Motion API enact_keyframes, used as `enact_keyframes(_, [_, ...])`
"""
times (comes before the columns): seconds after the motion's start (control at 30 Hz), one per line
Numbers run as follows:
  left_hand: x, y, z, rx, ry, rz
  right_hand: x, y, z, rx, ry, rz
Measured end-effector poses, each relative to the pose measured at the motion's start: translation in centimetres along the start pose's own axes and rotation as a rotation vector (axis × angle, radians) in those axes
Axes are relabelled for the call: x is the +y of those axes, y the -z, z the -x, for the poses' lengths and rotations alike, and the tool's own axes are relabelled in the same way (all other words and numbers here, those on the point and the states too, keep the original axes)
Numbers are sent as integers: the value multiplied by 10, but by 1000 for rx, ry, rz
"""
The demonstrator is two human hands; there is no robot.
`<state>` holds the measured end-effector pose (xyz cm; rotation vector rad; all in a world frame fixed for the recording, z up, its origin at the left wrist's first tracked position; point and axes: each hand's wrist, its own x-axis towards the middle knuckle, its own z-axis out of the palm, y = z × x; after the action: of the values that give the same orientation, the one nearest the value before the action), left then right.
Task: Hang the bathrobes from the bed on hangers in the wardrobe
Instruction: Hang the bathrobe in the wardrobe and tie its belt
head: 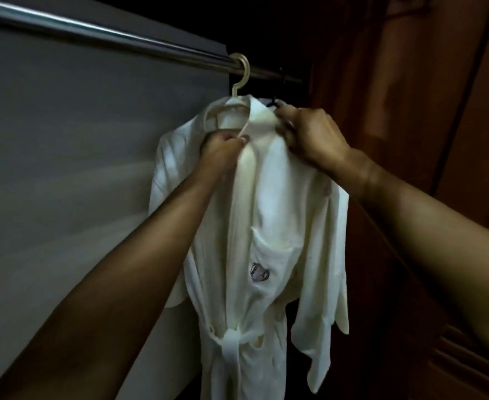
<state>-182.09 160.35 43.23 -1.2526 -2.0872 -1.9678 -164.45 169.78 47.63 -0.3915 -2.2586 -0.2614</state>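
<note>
- White bathrobe (266, 226), belt tied, hanging in the wardrobe (93, 168) on a cream hanger (241, 73).
- Metal rail (93, 30) across the top, with the hanger's hook over it.
- Right hand (309, 134), fingers curled, gripping the bathrobe at the neck.
- Left hand (223, 148) pinching the bathrobe's front edge.

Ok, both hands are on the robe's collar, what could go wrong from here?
1. Left hand and right hand both grip the bathrobe collar; a hard tug might slide it off the cream hanger or lift the hook off the rail.
2. A dark hanger sits just behind the right hand and might snag.
</note>
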Motion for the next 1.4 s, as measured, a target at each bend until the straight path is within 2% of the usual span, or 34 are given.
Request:
enact_keyframes(0.07, [2,5,1,75,-55,22,1,2,-3,-41,1,0])
enact_keyframes(0.1, [5,6,4,166,-121,-15,1,3,-5,-51,10,-2])
enact_keyframes(0.17, [12,8,6,415,-292,-130,0,6,-6,-47,16,2])
enact_keyframes(0.2, [16,11,3,496,-365,-207,3,5,-7,-28,32,4])
enact_keyframes(0.23, [18,15,-2,506,-389,-290,6,3,-8,-20,56,-2])
enact_keyframes(0.33, [19,20,-22,257,-307,-499,11,-2,-11,-40,156,-53])
enact_keyframes(0.43, [17,13,-36,75,-296,-561,13,-9,-20,-84,120,-39])
enact_keyframes(0.53, [23,10,-49,49,-284,-630,18,-2,-33,-151,90,-80])
enact_keyframes(0.63, [23,12,-57,45,-346,-588,49,10,-42,-172,-18,-182])
enact_keyframes(0.8, [18,8,-69,55,-436,-481,110,-19,-29,-336,-87,-20])
enact_keyframes(1.0, [17,-18,-101,-17,-427,-505,154,-43,-41,-266,-150,-53])
enact_keyframes(1.17, [26,-49,-117,-102,-378,-542,183,-44,-51,-337,-251,-67])
enact_keyframes(1.23, [26,-56,-121,-100,-364,-562,178,-35,-42,-280,-265,-167])
enact_keyframes(1.33, [26,-58,-122,-114,-343,-550,158,-20,-14,-41,-364,-344])
enact_keyframes(1.4, [19,-52,-121,-80,-359,-535,136,-10,6,21,-364,-343])
